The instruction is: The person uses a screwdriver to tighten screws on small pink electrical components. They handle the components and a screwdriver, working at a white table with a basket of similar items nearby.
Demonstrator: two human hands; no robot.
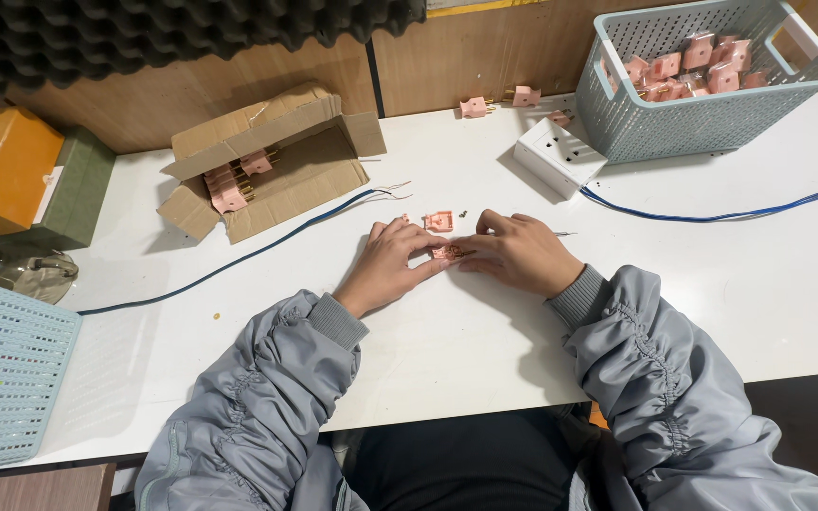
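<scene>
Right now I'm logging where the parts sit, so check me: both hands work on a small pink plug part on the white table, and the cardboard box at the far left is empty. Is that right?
Not quite. The head view shows the cardboard box holds several pink plug parts, so it is not empty. The rest stands: the left hand and right hand both pinch a small pink plug part on the white table.

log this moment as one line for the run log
left hand: pinching pink plug part | right hand: on same part | second pink part: lying just beyond the hands | surface: white table
</scene>
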